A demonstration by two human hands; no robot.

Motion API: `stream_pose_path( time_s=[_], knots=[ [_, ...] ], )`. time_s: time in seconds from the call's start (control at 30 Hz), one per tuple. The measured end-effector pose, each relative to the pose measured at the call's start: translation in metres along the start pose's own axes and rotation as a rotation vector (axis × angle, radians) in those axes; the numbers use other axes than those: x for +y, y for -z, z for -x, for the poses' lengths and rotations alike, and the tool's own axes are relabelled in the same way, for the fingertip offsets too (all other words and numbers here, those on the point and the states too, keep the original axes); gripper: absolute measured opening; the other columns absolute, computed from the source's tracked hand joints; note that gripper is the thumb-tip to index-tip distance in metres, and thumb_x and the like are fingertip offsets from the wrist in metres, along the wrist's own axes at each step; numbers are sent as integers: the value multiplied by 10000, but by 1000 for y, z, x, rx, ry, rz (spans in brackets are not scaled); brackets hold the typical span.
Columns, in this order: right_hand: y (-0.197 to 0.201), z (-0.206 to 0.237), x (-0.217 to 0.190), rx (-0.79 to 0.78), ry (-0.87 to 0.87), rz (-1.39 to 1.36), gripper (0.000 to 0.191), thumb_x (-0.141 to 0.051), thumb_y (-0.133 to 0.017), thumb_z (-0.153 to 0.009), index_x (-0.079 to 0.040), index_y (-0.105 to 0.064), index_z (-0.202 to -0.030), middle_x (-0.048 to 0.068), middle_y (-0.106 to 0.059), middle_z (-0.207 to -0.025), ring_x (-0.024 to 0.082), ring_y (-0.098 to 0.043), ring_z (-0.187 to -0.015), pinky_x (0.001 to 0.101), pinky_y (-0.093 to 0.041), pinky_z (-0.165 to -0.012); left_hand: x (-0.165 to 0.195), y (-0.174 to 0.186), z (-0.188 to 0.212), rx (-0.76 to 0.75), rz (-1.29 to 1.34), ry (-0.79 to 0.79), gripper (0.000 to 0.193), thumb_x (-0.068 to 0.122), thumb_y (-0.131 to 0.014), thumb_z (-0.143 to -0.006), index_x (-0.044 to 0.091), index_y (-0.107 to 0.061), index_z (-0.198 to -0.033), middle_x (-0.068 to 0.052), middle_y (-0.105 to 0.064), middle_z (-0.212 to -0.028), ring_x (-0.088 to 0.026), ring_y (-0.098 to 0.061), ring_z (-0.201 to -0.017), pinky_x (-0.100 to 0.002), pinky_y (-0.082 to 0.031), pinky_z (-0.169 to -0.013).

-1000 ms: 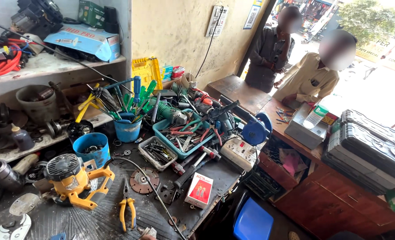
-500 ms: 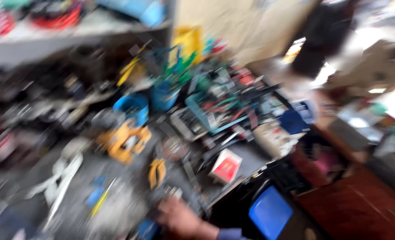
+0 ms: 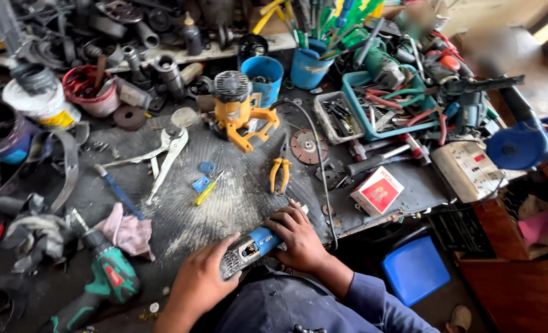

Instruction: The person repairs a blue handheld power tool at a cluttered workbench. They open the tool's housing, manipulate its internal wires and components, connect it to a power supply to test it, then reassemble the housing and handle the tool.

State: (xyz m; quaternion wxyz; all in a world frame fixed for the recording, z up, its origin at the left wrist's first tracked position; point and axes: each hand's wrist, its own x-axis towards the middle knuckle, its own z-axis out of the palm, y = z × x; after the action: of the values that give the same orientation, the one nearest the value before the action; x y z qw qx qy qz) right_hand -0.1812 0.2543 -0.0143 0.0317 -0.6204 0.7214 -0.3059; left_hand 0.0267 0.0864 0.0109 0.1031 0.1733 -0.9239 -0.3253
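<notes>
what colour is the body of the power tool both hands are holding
Blue, with a grey metal head: the blue handheld power tool lies between the left hand and right hand, head view.

Both hands grip a blue-and-grey power tool (image 3: pixel 249 248) at the bench (image 3: pixel 237 197) near edge: left hand (image 3: pixel 201 282) on its grey end, right hand (image 3: pixel 300 237) on its blue body (orange-handled pliers (image 3: pixel 279 172) lie just beyond).

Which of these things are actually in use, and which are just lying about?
In use:
blue angle grinder
left hand
right hand

Lying about:
yellow router
orange pliers
green cordless drill
pink rag
red box
</notes>
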Motion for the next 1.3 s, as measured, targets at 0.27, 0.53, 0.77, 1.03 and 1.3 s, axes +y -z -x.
stream_pose_path(
  time_s=[0.27,0.53,0.77,1.03,1.3],
  knots=[
    [0,22,1,147,-42,-399,688,-311,-936,-746,-73,-631,-1315,95,-612,-1288,311,-575,-1358,571,-178,-1333,14,38,-4,-158,156,-201,631,113,-689,-919,147,-501,-1521,-80,-770,-1346,-188,-720,-1195,-335,-518,-1012],
    [-44,58,12,98,-537,-1188,997,-397,-927,-735,-139,-350,-1506,56,-500,-1496,205,-429,-1434,370,-281,-1224,33,18,-29,-84,311,-340,901,328,-854,-806,12,-437,-1541,-198,-613,-1467,-319,-609,-1352,-456,-487,-1070],
    [-27,51,7,117,-99,-691,756,-391,-873,-825,-79,-565,-1441,133,-569,-1326,301,-597,-1253,416,-492,-1148,20,-50,-17,242,419,-260,951,381,-930,-685,13,-433,-1408,-180,-709,-1163,-244,-739,-1101,-407,-618,-925],
    [-18,45,5,163,-27,-595,754,-453,-876,-804,-115,-608,-1422,94,-629,-1310,284,-622,-1173,411,-492,-1038,-7,-15,-4,83,134,-407,845,308,-909,-662,26,-447,-1311,-199,-697,-1168,-249,-712,-1032,-341,-588,-841],
    [-22,46,11,142,-5,-619,759,-480,-872,-783,-143,-631,-1419,82,-632,-1285,285,-622,-1194,423,-479,-1050,-7,-10,3,9,306,-345,848,312,-918,-717,76,-410,-1355,-237,-641,-1233,-271,-726,-1090,-342,-644,-886]
  ],
)
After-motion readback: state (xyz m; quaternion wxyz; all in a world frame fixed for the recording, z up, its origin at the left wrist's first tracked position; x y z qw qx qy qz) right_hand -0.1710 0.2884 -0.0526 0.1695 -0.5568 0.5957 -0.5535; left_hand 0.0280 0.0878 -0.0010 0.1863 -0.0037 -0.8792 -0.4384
